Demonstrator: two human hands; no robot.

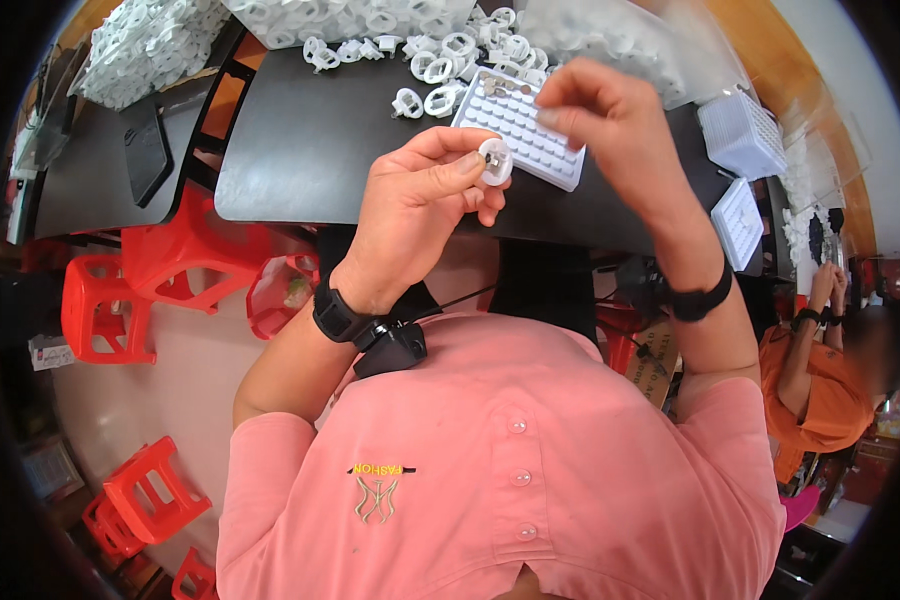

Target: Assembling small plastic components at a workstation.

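My left hand (pixel 410 200) is closed, pinching a small round white plastic housing (pixel 497 163) between thumb and fingers; a darker metallic bit shows in its middle. To its right, my right hand (pixel 615 125) hovers over the far right part of a white tray (pixel 567 178). Its thumb and fingers are drawn together in a pinch, slightly blurred, and whatever may be between the tips is too small to make out. The tray has rows of small round pockets, and several small round metal discs (pixel 500 87) lie at its far end.
Loose white housings (pixel 438 70) lie behind the tray, near bulging clear bags (pixel 610 45). Stacked white trays (pixel 740 138) and another tray (pixel 738 222) sit at right. A black phone (pixel 148 160) lies on the left table. Red stools (pixel 108 310) stand below; a co-worker in orange (pixel 820 390) sits at right.
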